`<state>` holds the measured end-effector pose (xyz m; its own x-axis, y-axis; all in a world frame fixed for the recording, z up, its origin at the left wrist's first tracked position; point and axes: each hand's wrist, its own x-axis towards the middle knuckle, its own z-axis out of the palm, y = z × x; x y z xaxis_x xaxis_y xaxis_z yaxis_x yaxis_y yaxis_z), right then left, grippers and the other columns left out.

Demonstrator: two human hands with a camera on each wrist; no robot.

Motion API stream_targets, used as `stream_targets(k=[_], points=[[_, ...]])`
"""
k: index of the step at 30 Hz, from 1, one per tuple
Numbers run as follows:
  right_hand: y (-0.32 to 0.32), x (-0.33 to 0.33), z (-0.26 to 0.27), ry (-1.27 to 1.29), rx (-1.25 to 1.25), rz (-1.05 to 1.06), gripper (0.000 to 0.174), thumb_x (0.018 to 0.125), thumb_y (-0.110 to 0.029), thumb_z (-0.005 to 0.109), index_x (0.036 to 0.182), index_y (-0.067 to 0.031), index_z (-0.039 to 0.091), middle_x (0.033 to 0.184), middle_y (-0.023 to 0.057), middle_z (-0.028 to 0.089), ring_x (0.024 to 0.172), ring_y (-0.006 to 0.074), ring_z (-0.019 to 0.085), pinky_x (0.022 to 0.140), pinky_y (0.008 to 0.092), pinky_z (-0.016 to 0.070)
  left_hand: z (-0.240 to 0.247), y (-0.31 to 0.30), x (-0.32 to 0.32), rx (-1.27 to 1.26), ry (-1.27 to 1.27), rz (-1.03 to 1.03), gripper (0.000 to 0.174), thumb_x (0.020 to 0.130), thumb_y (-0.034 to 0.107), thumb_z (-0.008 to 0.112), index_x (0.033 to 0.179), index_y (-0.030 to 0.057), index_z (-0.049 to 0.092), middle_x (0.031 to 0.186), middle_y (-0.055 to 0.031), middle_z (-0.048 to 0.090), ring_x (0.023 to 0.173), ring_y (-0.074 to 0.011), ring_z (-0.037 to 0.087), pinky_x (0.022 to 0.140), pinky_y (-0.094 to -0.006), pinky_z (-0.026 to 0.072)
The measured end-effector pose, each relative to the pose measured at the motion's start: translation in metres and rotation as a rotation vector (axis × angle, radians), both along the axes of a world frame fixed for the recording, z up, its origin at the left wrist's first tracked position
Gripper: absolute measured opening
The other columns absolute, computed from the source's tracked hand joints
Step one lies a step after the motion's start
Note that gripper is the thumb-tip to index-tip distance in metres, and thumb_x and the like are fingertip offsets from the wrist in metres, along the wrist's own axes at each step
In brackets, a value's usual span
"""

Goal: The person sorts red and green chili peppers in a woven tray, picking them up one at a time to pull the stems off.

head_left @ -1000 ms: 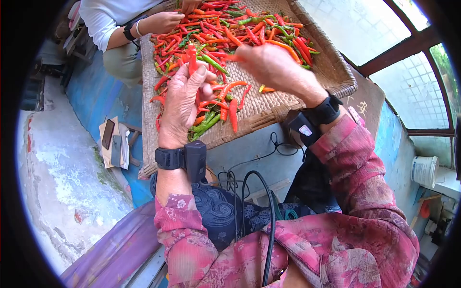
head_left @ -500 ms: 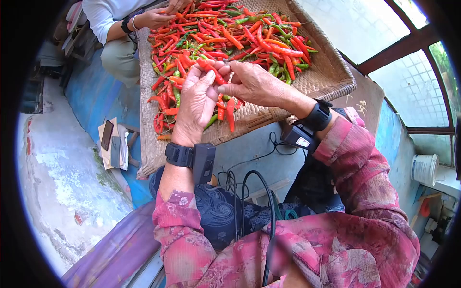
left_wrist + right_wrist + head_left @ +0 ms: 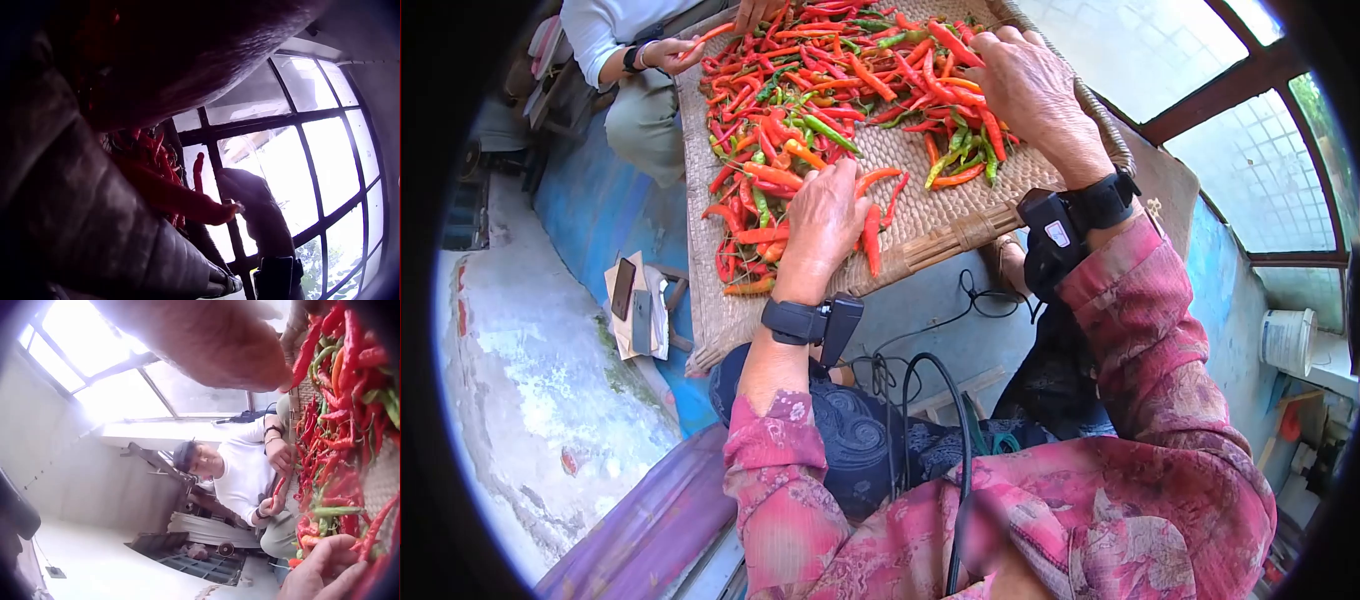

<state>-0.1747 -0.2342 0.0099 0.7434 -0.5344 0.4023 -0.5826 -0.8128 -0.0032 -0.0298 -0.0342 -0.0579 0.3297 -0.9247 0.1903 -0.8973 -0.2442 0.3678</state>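
My left hand [image 3: 825, 210] reaches down into the near part of the chili heap [image 3: 745, 190], fingers bent among the chilies. Its fingertips are mostly hidden, so I cannot tell whether they grip one. In the left wrist view, a red chili [image 3: 187, 201] stretches out below this hand. Over the right side of the heap is my right hand [image 3: 1040, 95], fingers loosely bent. One red chili [image 3: 953, 43] appears right at its fingertips in the head view; the left wrist view shows a small gap between that chili [image 3: 199, 172] and the fingers.
The chilies lie on a large woven tray [image 3: 940, 228] with a raised rim. Across it, another person in a white top holds a red chili [image 3: 277, 490]. Black cables [image 3: 910, 370] hang before my lap. A paned window [image 3: 1250, 160] borders the right side.
Both hands were together at a red chili half a second ago. They have since parted: the left went down into the heap, the right out to the right, where a red chili appears at its fingertips.
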Motion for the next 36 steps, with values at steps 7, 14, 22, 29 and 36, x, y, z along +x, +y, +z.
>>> stream_targets(k=[7, 14, 22, 29, 36], points=[[0.044, 0.023, -0.032, 0.281, 0.492, 0.494, 0.024, 0.078, -0.018, 0.059, 0.098, -0.0045, 0.06, 0.097, 0.016, 0.063, 0.094, 0.0312, 0.061, 0.078, 0.0413, 0.0501, 0.008, -0.001, -0.002, 0.189, -0.024, -0.004, 0.032, 0.071, 0.014, 0.067, 0.098, 0.0064, 0.052, 0.082, -0.0145, 0.062, 0.082, -0.0357, 0.059, 0.07, -0.0457, 0.0466], [0.062, 0.041, -0.054, 0.484, 0.552, 0.664, 0.038, 0.079, -0.018, 0.062, 0.114, -0.0036, 0.055, 0.103, 0.0187, 0.06, 0.098, 0.0342, 0.058, 0.083, 0.0432, 0.0472, 0.004, 0.002, -0.002, 0.282, -0.069, -0.046, 0.024, 0.078, 0.015, 0.06, 0.096, -0.0012, 0.056, 0.093, -0.019, 0.062, 0.091, -0.0357, 0.058, 0.078, -0.0454, 0.0472], [0.074, 0.044, -0.052, 0.516, 0.413, 0.668, 0.018, 0.079, -0.015, 0.059, 0.093, -0.0028, 0.058, 0.077, 0.0175, 0.064, 0.074, 0.0354, 0.064, 0.063, 0.0437, 0.0513, 0.017, 0.006, 0.0, 0.247, 0.16, 0.029, 0.021, 0.075, 0.012, 0.054, 0.093, 0.0021, 0.053, 0.084, -0.0204, 0.062, 0.083, -0.0386, 0.06, 0.074, -0.0484, 0.0455], [0.028, 0.031, -0.028, 0.111, 0.251, 0.392, 0.017, 0.087, -0.028, 0.055, 0.09, -0.0113, 0.056, 0.069, 0.0146, 0.061, 0.067, 0.0328, 0.063, 0.056, 0.0434, 0.0503, 0.032, 0.003, 0.001, -0.06, 0.394, 0.222, 0.027, 0.086, 0.027, 0.06, 0.102, 0.0062, 0.055, 0.073, -0.0162, 0.063, 0.073, -0.0315, 0.063, 0.065, -0.0396, 0.0471], [-0.012, -0.003, -0.005, -0.294, 0.327, 0.224, 0.024, 0.09, -0.027, 0.055, 0.092, -0.0026, 0.059, 0.072, 0.0202, 0.059, 0.07, 0.0372, 0.06, 0.062, 0.043, 0.0467, 0.01, -0.001, -0.016, 0.061, 0.475, -0.247, 0.023, 0.084, 0.02, 0.058, 0.1, 0.0033, 0.06, 0.083, -0.0163, 0.062, 0.082, -0.0318, 0.062, 0.072, -0.0398, 0.047]])
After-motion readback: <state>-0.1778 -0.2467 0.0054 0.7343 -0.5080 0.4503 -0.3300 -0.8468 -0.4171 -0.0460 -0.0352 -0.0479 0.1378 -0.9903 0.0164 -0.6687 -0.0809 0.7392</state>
